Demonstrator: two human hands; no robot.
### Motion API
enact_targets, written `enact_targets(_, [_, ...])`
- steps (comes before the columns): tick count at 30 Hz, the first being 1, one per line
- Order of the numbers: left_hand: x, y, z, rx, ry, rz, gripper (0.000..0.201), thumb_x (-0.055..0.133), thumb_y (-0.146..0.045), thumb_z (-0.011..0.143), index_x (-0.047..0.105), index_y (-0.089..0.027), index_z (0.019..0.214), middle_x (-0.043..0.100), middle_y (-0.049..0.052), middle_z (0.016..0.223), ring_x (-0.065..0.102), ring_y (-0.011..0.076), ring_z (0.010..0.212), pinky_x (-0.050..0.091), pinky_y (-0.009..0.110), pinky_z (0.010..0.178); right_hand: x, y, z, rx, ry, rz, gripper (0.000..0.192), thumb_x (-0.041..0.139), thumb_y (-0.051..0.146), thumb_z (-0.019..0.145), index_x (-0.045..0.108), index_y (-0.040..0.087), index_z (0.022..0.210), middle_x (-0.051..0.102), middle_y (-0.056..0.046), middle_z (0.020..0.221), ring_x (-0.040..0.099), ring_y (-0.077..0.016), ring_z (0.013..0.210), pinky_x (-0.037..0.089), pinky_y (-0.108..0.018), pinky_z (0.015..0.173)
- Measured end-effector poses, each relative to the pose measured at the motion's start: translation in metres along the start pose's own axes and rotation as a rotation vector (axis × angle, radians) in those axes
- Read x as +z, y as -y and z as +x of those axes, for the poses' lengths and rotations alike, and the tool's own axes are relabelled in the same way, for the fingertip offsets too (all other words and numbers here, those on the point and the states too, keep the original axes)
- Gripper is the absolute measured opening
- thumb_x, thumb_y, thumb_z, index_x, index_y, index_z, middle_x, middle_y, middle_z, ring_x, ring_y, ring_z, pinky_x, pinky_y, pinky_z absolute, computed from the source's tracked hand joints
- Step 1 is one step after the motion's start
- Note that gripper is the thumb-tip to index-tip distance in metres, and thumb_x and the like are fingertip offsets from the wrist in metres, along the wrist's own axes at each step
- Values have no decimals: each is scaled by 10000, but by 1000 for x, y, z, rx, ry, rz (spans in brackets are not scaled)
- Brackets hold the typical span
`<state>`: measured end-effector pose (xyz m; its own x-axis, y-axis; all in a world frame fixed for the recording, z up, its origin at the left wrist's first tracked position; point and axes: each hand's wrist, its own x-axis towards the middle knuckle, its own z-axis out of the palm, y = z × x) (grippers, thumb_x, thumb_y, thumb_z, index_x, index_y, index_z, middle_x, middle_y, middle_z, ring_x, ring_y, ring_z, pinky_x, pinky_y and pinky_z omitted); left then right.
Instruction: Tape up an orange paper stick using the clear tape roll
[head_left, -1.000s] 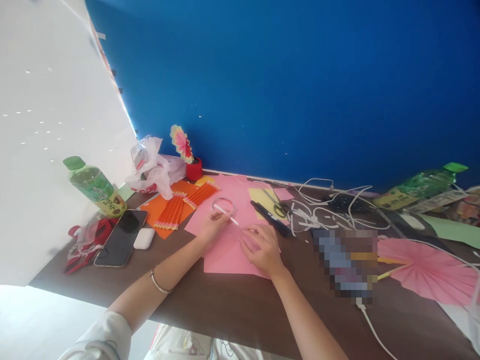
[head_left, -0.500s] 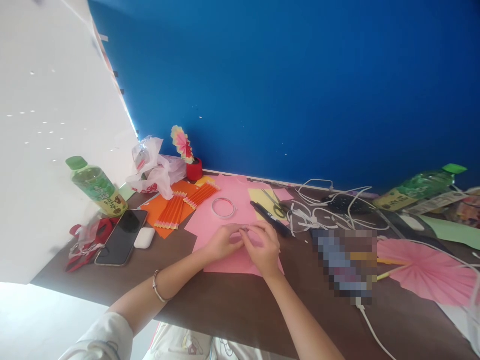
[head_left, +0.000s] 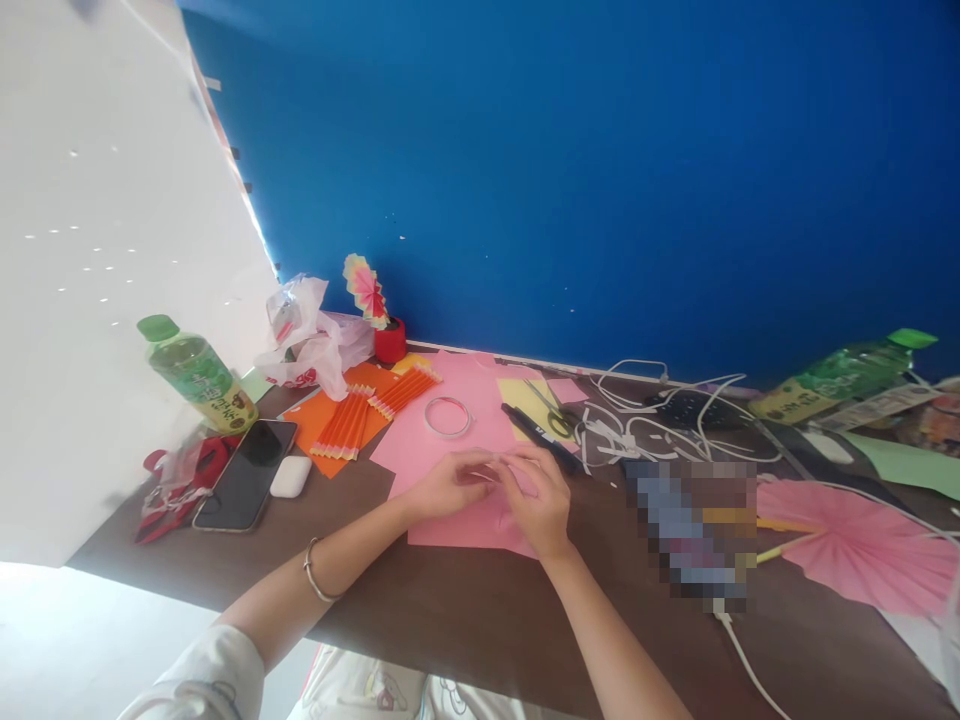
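Note:
My left hand point(head_left: 454, 484) and my right hand point(head_left: 538, 500) meet fingertip to fingertip just above pink paper point(head_left: 442, 528). Both are closed in a pinch. Whatever lies between the fingers is too small and too hidden to name. Just beyond them, a roll of clear tape point(head_left: 448, 417) lies flat on the pink sheets. Two pleated orange paper pieces point(head_left: 345, 425) with pale, pink-tinged edges rest on orange sheets to the left. Scissors point(head_left: 556, 415) lie on yellow paper behind my right hand, with a black pen point(head_left: 534, 432) beside them.
On the left stand a green-capped tea bottle point(head_left: 199, 375), a phone point(head_left: 247, 475) and a white case point(head_left: 290, 477). A paper flower in a red pot point(head_left: 390, 342) is at the back. White cables point(head_left: 622, 435), a second bottle point(head_left: 844, 375) and a pink paper fan point(head_left: 862, 540) fill the right.
My right hand has shifted slightly to the right, its fingertips still near the left ones. The things on the table stay where they were.

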<state>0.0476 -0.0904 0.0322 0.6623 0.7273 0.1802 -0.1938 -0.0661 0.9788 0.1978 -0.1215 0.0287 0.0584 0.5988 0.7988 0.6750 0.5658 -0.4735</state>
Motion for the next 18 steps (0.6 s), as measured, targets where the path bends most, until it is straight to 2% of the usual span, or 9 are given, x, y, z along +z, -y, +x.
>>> enact_targets(4, [-3, 2, 1, -180, 18, -350, 325, 674, -236, 700, 625, -181, 1016, 643, 91, 1038, 609, 255, 978, 446, 407, 901, 1, 0, -2, 83, -31, 24, 48, 595, 198, 782, 631, 225, 800, 595, -35, 783, 595, -178, 754, 509, -350, 704])
enact_targets(7, [-3, 3, 2, -237, 4, -503, 367, 681, -229, 683, 615, -180, 1040, 651, 100, 1009, 606, 271, 988, 455, 417, 879, 2, 0, -2, 164, -7, 34, 37, 601, 242, 779, 628, 219, 790, 596, -34, 808, 595, -178, 779, 506, -347, 727])
enact_targets(11, [-1, 0, 2, -250, -14, -411, 329, 656, -189, 683, 636, -172, 1011, 643, 96, 1037, 601, 256, 987, 447, 379, 880, 4, -1, -2, 217, 29, 10, 150, 630, 291, 756, 634, 207, 880, 594, -58, 901, 589, -194, 856, 504, -353, 763])
enact_targets(18, [-2, -1, 2, -264, 13, -334, 337, 585, -145, 677, 633, -173, 1009, 676, 60, 926, 621, 233, 913, 421, 383, 884, 6, -6, -5, 156, 22, 2, 51, 605, 227, 778, 652, 211, 791, 591, -40, 804, 589, -170, 771, 510, -330, 705])
